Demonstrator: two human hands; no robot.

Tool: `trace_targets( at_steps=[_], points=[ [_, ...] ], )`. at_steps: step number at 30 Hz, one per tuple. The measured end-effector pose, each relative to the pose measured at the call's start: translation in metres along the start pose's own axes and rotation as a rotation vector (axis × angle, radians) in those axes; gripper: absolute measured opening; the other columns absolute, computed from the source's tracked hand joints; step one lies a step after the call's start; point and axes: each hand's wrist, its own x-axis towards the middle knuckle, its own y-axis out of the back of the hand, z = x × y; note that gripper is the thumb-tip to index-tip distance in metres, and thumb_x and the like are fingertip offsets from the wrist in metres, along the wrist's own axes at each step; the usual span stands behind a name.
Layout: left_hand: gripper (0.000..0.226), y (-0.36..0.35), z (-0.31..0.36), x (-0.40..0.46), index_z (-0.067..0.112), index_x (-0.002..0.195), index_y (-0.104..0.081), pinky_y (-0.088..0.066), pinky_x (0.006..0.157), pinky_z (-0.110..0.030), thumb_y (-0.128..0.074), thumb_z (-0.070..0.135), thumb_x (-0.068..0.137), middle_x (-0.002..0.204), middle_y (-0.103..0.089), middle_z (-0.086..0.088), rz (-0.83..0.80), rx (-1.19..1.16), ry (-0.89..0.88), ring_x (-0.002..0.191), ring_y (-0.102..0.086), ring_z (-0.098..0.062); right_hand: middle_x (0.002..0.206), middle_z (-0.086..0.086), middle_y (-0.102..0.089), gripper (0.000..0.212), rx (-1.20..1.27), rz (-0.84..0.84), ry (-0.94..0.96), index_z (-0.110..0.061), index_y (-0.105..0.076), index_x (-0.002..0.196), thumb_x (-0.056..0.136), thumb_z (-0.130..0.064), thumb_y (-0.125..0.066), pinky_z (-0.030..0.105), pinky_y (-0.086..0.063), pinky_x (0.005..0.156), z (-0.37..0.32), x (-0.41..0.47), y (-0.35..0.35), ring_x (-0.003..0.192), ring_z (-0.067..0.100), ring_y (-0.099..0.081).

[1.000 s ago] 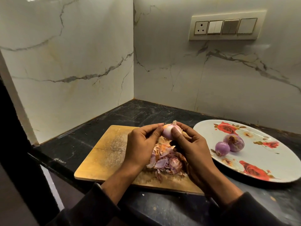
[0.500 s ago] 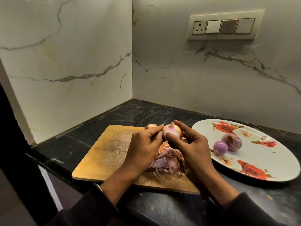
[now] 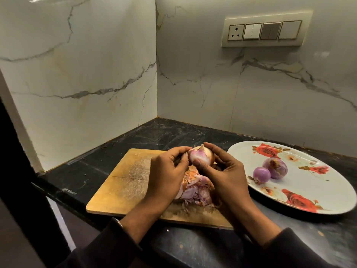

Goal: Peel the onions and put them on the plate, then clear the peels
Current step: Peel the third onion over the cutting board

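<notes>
onion (image 3: 201,156) gripped by curled right hand (image 3: 226,176).

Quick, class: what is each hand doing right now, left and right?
Left hand: fingers curled, pinching at the side of the onion.
Right hand: thumb and fingers curled round the onion, holding it above the cutting board.

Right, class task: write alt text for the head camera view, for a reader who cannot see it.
Two hands, left hand and right hand, hold a partly peeled onion above a pile of peels on a wooden cutting board. Two peeled onions sit on a rose-patterned plate to the right.
</notes>
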Motion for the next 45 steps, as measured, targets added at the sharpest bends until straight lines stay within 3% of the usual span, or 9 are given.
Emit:
trace_targets(
  at_steps=[3, 7, 12, 17, 20, 23, 30, 35, 45],
  points=[
    [0.028, -0.001, 0.001, 0.001, 0.017, 0.123, -0.070, -0.059, 0.075, -0.018, -0.065, 0.018, 0.096, 0.108, -0.072, 0.009, -0.036, -0.059, 0.034, 0.095, -0.069, 0.002, 0.120, 0.004, -0.072, 0.054, -0.030, -0.005, 0.015, -0.024, -0.068, 0.127, 0.076, -0.016, -0.085, 0.038, -0.062, 0.083, 0.000, 0.002, 0.002, 0.100, 0.016, -0.074],
    [0.020, 0.002, -0.002, 0.004, 0.016, 0.112, -0.074, -0.057, 0.069, -0.015, -0.066, 0.012, 0.094, 0.100, -0.074, 0.009, -0.016, -0.116, 0.103, 0.089, -0.070, 0.002, 0.123, 0.003, -0.070, 0.053, -0.039, -0.049, 0.023, -0.023, -0.069, 0.126, 0.076, -0.014, -0.085, 0.032, -0.062, 0.080, 0.001, 0.000, 0.002, 0.100, 0.014, -0.074],
    [0.014, 0.002, -0.001, 0.003, 0.018, 0.107, -0.073, -0.056, 0.067, -0.014, -0.065, 0.016, 0.095, 0.092, -0.071, 0.013, -0.003, -0.088, 0.085, 0.085, -0.070, 0.003, 0.121, 0.003, -0.071, 0.054, -0.038, -0.056, 0.024, -0.022, -0.069, 0.126, 0.075, -0.017, -0.085, 0.038, -0.062, 0.084, 0.001, 0.000, 0.001, 0.102, 0.017, -0.074],
    [0.011, 0.002, -0.001, 0.004, 0.016, 0.103, -0.072, -0.058, 0.067, -0.017, -0.064, 0.018, 0.096, 0.090, -0.072, 0.011, 0.024, -0.115, 0.104, 0.083, -0.070, 0.002, 0.119, 0.004, -0.072, 0.055, -0.012, -0.079, 0.034, -0.019, -0.068, 0.124, 0.071, -0.016, -0.084, 0.031, -0.061, 0.081, -0.001, 0.000, 0.000, 0.100, 0.016, -0.074],
    [0.009, 0.002, -0.003, 0.005, 0.016, 0.101, -0.070, -0.059, 0.067, -0.020, -0.063, 0.019, 0.097, 0.090, -0.072, 0.009, 0.032, -0.147, 0.140, 0.081, -0.071, -0.001, 0.118, 0.005, -0.072, 0.056, 0.011, -0.079, 0.025, -0.019, -0.068, 0.123, 0.070, -0.016, -0.085, 0.041, -0.061, 0.087, 0.000, 0.000, -0.001, 0.101, 0.020, -0.074],
    [0.012, 0.000, -0.005, 0.006, 0.016, 0.106, -0.069, -0.062, 0.073, -0.029, -0.061, 0.020, 0.098, 0.097, -0.073, 0.005, -0.011, -0.243, 0.231, 0.088, -0.072, -0.006, 0.123, 0.004, -0.070, 0.056, 0.031, -0.084, 0.005, -0.024, -0.068, 0.124, 0.071, -0.016, -0.085, 0.047, -0.060, 0.090, 0.003, 0.001, 0.000, 0.107, 0.022, -0.072],
    [0.043, 0.000, 0.000, 0.005, 0.013, 0.125, -0.068, -0.061, 0.079, -0.030, -0.066, 0.033, 0.086, 0.112, -0.075, 0.001, -0.142, -0.372, 0.281, 0.098, -0.073, -0.009, 0.130, 0.000, -0.067, 0.065, -0.016, -0.043, 0.035, -0.027, -0.062, 0.133, 0.071, -0.023, -0.085, 0.044, -0.060, 0.091, 0.005, 0.004, 0.001, 0.112, 0.019, -0.069],
    [0.020, 0.003, -0.005, 0.010, 0.011, 0.110, -0.074, -0.063, 0.077, -0.035, -0.065, 0.013, 0.092, 0.098, -0.078, -0.001, -0.061, -0.447, 0.372, 0.091, -0.075, -0.016, 0.128, -0.003, -0.067, 0.062, -0.064, -0.094, 0.044, -0.027, -0.062, 0.132, 0.076, -0.012, -0.085, 0.041, -0.060, 0.091, 0.004, 0.002, 0.000, 0.114, 0.017, -0.068],
    [0.012, 0.003, -0.010, 0.011, 0.012, 0.103, -0.073, -0.061, 0.071, -0.027, -0.063, 0.016, 0.097, 0.093, -0.077, -0.003, 0.004, -0.429, 0.374, 0.086, -0.075, -0.016, 0.128, 0.004, -0.069, 0.060, 0.155, -0.165, -0.109, -0.025, -0.064, 0.129, 0.077, 0.001, -0.079, 0.043, -0.061, 0.085, -0.001, 0.000, -0.002, 0.108, 0.025, -0.073]
  ],
)
